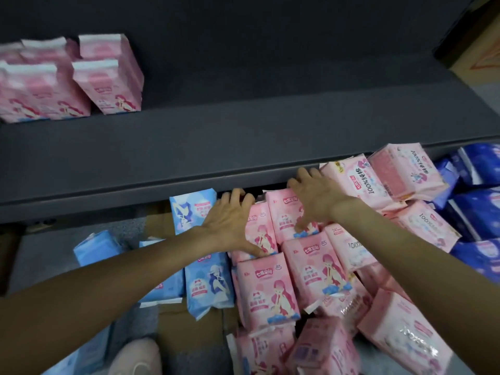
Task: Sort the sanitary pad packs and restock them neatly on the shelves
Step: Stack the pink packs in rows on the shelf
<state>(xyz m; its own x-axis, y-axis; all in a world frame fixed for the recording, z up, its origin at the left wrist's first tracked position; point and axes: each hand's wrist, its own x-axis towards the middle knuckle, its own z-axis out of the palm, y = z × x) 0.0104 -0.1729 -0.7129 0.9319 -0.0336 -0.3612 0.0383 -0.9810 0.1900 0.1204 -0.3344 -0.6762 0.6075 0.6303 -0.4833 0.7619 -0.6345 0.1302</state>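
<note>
Pink packs (270,289) lie heaped on the floor in front of the shelving, overlapping one another at loose angles, with light blue packs (208,282) just to their left and dark blue packs (476,212) at the far right. A few more pink ones already stand upright on the upper shelf (243,136) at far left (108,85).

Both hands reach into the far part of the heap, under the shelf's front edge. The left hand (230,220) lies spread on a pink pack, thumb splayed toward the near side and fingertips bent over its far edge. The right hand (313,198) rests likewise on the neighbouring pack, fingers (303,174) extended and relaxed. Neither visibly clamps anything; whether the tips hook behind the packs is hidden.

Risks, as I judge them: the wrappers look slick and the packs lean on each other, so drawing two out from the far side could drag neighbours along and tumble the heap, mixing pink with light blue. The shelf lip sits close above the knuckles, so lifting straight up could knock the packs loose. A flat-palmed hold may also let a pack slide free.
</note>
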